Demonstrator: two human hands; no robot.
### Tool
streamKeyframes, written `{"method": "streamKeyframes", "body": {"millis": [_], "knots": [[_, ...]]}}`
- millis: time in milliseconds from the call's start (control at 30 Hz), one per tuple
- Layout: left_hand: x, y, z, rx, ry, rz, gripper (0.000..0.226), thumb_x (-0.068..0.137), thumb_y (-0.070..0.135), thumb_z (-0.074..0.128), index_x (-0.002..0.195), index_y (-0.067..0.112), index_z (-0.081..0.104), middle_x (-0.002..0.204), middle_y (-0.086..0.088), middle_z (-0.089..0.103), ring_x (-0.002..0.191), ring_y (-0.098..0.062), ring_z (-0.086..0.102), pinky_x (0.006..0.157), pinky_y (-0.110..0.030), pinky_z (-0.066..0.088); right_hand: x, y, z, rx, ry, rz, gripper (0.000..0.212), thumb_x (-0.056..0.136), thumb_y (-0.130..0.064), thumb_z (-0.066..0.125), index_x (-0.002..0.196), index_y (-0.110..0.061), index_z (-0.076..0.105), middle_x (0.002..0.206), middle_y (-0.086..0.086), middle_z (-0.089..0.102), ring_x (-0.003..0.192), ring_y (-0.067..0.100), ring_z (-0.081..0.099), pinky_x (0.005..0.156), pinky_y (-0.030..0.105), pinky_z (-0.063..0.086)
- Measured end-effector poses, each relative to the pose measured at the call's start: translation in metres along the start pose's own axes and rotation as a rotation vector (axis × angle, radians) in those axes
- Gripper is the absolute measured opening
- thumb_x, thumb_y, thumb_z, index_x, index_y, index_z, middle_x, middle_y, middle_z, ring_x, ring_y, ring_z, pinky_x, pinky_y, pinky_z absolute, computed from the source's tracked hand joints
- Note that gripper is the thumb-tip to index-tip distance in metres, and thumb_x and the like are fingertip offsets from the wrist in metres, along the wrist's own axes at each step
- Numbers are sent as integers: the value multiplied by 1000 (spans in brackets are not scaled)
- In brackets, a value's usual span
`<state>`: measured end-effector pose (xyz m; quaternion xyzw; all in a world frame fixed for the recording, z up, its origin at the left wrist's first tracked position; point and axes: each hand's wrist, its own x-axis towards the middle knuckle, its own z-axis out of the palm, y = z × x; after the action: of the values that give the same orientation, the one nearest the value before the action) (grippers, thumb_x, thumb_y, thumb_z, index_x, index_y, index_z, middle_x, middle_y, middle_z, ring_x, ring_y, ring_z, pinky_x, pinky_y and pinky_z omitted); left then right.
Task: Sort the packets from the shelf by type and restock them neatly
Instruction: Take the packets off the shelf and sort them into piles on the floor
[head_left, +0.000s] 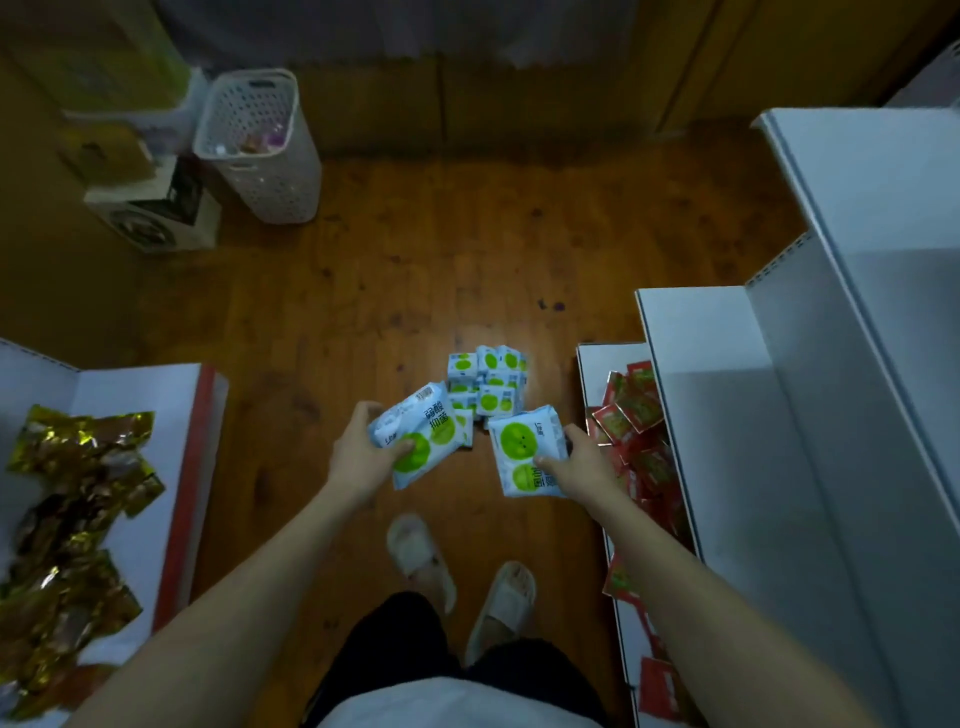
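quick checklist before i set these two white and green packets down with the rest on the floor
1. Left hand grips its white and green packet firmly: ok.
2. Right hand grips its packet firmly: ok.
3. Both packets match the floor pile in type: ok, same green circles.
4. Floor pile is neat: not ok, packets lie at mixed angles.
5. Red packets on the right shelf stay apart from the pile: ok.
6. Slippers clear of the pile: ok.
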<state>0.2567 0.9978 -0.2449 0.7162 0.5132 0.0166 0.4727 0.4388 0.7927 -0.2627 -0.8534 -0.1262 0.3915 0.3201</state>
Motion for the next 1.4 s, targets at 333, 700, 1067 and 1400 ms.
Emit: {"method": "streamKeyframes", "body": {"millis": [333,700,1067,1400], "knots": [[220,-95,105,-12,-124,-238,43,72,18,84,97,17,48,95,-3,65,86,-24,64,77,-41,55,215,63,94,-288,-117,183,38,78,-22,77,110,-10,60,113,12,66,106,34,60,91,42,48],[448,-242,309,-178,-94,-342,46,78,10,80,104,9,42,100,-9,58,91,-21,58,81,-37,50,472,224,235,-518,-276,182,40,86,-22,69,125,-20,61,128,11,53,127,29,40,103,35,27],[507,-316,388,85,-82,-267,59,82,35,74,130,10,49,126,-15,56,119,-32,53,101,-46,44,533,300,304,-284,-16,236,50,85,-6,64,132,-6,51,135,17,41,126,37,45,104,40,40],[437,-183,310,373,-209,-162,63,86,40,69,137,11,44,131,-17,48,125,-36,42,99,-39,35,451,186,204,-137,12,187,11,97,-22,55,102,-13,58,92,5,63,81,18,59,59,30,39]]}}
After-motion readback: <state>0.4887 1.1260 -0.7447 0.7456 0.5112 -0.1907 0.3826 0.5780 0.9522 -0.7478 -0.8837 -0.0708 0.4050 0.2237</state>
